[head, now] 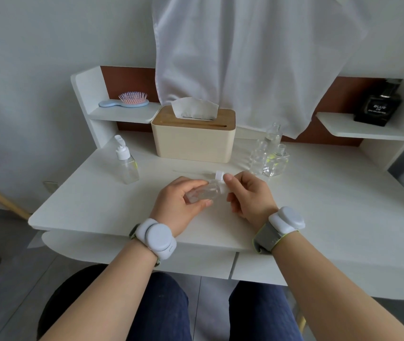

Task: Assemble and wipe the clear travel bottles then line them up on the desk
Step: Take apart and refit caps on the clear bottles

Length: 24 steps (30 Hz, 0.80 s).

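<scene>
My left hand [180, 204] grips a small clear travel bottle [204, 193], tilted on its side above the middle of the white desk [85, 205]. My right hand [247, 195] pinches the white cap [219, 175] at the bottle's neck. A clear bottle with a white pump top [126, 161] stands upright at the left. A cluster of open clear bottles without caps [268, 156] stands at the right behind my right hand.
A wooden-lidded tissue box [192, 136] with a tissue sticking out sits at the back centre. A white cloth [245, 57] hangs above it. A hairbrush [128, 100] lies on the left shelf, a black perfume bottle [378, 107] on the right shelf.
</scene>
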{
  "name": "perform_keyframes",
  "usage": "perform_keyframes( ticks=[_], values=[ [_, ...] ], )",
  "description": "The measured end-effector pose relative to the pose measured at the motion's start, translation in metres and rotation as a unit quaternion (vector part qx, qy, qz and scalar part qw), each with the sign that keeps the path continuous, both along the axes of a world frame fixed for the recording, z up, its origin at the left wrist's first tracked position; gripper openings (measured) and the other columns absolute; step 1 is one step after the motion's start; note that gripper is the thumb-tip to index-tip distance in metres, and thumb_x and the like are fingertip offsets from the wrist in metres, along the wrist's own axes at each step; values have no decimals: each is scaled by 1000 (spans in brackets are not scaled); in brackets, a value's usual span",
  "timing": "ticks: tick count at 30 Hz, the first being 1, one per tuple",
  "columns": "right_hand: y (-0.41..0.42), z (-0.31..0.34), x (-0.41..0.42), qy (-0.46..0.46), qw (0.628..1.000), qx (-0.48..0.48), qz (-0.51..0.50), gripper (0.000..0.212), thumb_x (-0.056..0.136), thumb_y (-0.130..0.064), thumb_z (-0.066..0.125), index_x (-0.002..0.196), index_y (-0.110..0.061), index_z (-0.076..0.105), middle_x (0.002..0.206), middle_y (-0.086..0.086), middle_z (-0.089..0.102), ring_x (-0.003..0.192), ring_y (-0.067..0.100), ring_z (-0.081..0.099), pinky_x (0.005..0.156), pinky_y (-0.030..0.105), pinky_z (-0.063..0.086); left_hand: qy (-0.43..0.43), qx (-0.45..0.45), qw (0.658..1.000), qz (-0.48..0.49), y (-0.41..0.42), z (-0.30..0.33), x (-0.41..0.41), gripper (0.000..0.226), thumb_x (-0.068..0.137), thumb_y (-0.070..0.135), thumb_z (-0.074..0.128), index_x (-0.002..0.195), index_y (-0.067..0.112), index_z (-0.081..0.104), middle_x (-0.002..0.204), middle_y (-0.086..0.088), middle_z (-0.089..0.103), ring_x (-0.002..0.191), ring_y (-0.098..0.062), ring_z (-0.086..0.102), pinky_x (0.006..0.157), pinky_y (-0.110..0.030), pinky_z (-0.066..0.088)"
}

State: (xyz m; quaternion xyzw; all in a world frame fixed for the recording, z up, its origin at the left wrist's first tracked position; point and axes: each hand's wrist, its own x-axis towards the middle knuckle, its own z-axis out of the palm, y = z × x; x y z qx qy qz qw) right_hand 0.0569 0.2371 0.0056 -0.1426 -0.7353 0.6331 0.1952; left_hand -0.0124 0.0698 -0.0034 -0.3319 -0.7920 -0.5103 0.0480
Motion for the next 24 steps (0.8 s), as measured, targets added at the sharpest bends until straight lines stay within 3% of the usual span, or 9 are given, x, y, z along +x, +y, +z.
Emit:
perform_keyframes(
  ticks=[7, 12, 15, 19, 24],
  values=[
    [1, -2, 2, 21, 999, 5, 23, 10, 87, -15, 72, 80, -17, 65, 61, 3, 59, 48, 12, 54, 40, 25, 38, 5, -15, 1000, 20, 0, 1, 1, 34, 71, 17, 82, 103, 24, 72, 96, 5, 66, 80, -1, 61, 71, -7, 44],
    [3, -2, 2, 29, 998, -18, 55, 14, 85, -7, 72, 90, -18, 66, 81, 7, 65, 57, 15, 59, 42, 27, 40, -3, -13, 1000, 23, 0, 0, 1, 34, 71, 15, 82, 102, 24, 71, 93, 9, 65, 79, 10, 58, 68, -2, 39],
    [1, -2, 1, 31, 998, -35, 35, 6, 89, -19, 69, 93, -17, 65, 83, 0, 64, 53, 16, 59, 39, 26, 38, -7, -9, 1000, 26, 0, -1, 1, 36, 70, 16, 82, 103, 24, 71, 94, 12, 65, 82, 6, 60, 70, -4, 41],
    [2, 0, -2, 0, 999, -33, -13, 35, 95, -42, 57, 82, -10, 62, 58, 1, 62, 40, 18, 50, 37, 21, 34, 3, -3, 1000, 24, -1, -1, 1, 38, 70, 15, 83, 104, 25, 71, 97, 13, 66, 86, -1, 62, 72, -9, 45],
    [0, -2, -1, -3, 1000, 10, 11, 38, 94, -41, 60, 69, -12, 59, 53, 2, 61, 40, 16, 47, 41, 19, 38, 13, 2, 1000, 21, -1, 0, 3, 38, 69, 14, 83, 103, 25, 71, 96, 11, 66, 86, 1, 61, 73, -12, 47]
  ],
)
